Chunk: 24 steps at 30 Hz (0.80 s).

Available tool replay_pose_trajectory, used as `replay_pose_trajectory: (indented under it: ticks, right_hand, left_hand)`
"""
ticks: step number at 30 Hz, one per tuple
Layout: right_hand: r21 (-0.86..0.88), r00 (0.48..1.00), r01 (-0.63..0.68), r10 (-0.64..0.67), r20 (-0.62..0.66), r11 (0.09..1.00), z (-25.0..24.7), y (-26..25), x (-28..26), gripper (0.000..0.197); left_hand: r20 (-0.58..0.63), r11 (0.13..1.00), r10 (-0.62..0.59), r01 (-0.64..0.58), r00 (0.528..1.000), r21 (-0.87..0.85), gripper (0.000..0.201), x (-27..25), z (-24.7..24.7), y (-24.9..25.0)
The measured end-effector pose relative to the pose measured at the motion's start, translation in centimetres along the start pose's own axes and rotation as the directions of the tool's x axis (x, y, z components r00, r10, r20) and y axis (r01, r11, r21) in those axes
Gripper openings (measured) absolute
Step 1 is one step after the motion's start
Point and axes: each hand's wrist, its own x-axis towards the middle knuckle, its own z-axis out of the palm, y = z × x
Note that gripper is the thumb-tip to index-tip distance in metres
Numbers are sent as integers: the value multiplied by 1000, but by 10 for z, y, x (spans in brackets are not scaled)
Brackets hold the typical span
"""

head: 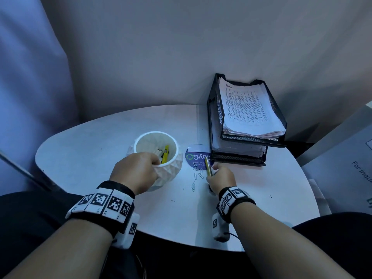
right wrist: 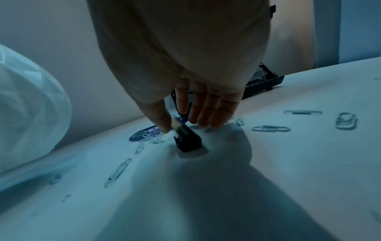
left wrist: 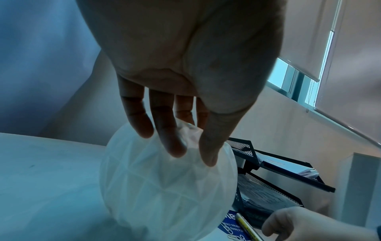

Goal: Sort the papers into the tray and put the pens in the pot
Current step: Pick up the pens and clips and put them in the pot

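A white faceted pot (head: 161, 168) stands mid-table with a yellow marker (head: 165, 154) and white pens inside. My left hand (head: 154, 164) grips its near rim; in the left wrist view the fingers and thumb of the left hand (left wrist: 191, 151) curl over the pot (left wrist: 164, 187). To the pot's right, my right hand (head: 213, 171) pinches an olive-yellow pen (head: 208, 169). In the right wrist view the pen (right wrist: 187, 140) is tilted, its black end on the table, held between thumb and fingers of the right hand (right wrist: 175, 120). A black mesh tray (head: 210, 117) holds stacked papers (head: 247, 109).
Several paper clips (head: 196, 178) lie scattered around the right hand, some on a round blue sticker (head: 193, 157). The tray has two tiers and stands at the white table's (head: 90, 154) back right, against the wall. A printed board (head: 346, 168) leans at the far right.
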Motion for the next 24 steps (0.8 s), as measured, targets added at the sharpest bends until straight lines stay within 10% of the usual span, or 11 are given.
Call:
replay_pose_trajectory:
  ticks: [7,11,18,24]
  right_hand:
    - [-124,999,37,-32,41,992,-1,-2,3,48]
    - [215,994,90,-100,34,972,-12,-13,-1,25]
    - [690,939,341,-263,-221,638,-38,-86,-35,10]
    - [712,905,299,-424,-2,635,-17,-111,-69,13]
  left_hand:
    - [38,1000,-20,20,999,-19,29,1,4,-1]
    - [29,1000,-5,5,1000,5,31,4,7,-1]
    - [36,999,18,-20,999,43,33,1,10,6]
    - [54,998,34,-37,998,53,34,-3,9,9]
